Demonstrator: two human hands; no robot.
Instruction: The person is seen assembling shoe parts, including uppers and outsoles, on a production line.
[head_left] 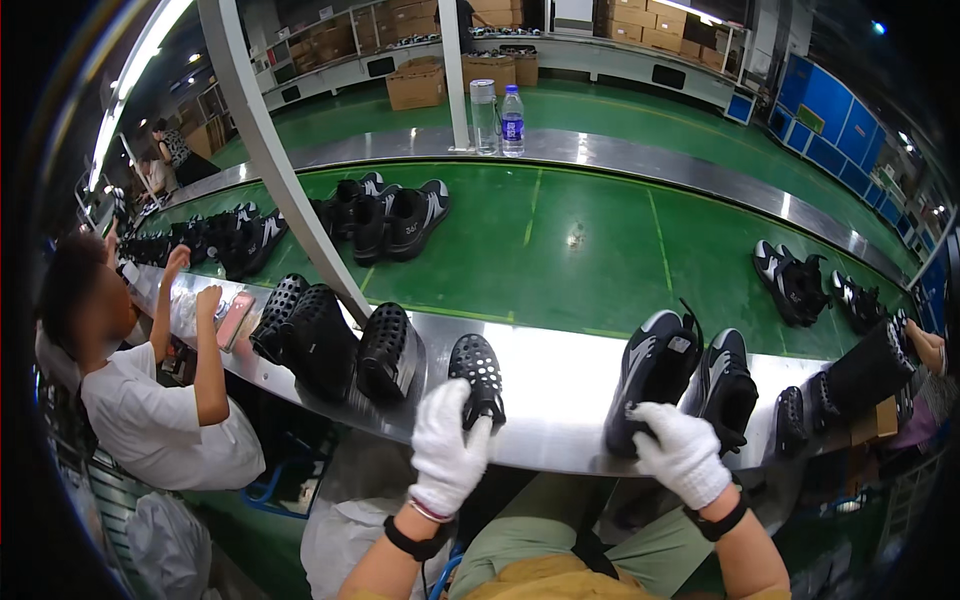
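Note:
My left hand (447,452), in a white knit glove, is closed around the near end of a black perforated shoe tree (477,362). The holed toe of the shoe tree points away from me over the metal ledge. On the right, my right hand (684,455), gloved the same way, has its fingers curled at the heel end of a black sneaker (655,365) with a grey toe. The fingertips partly cover the heel. A matching sneaker (723,385) lies just right of it, close to my fingers.
More perforated shoe trees (388,350) stand on the ledge (545,390) to the left, beside a metal post (280,170). Sneakers (405,220) sit on the green belt (590,250). Two bottles (512,125) stand on the far rail. A person (150,390) works at left; another's hand (925,345) shows at right.

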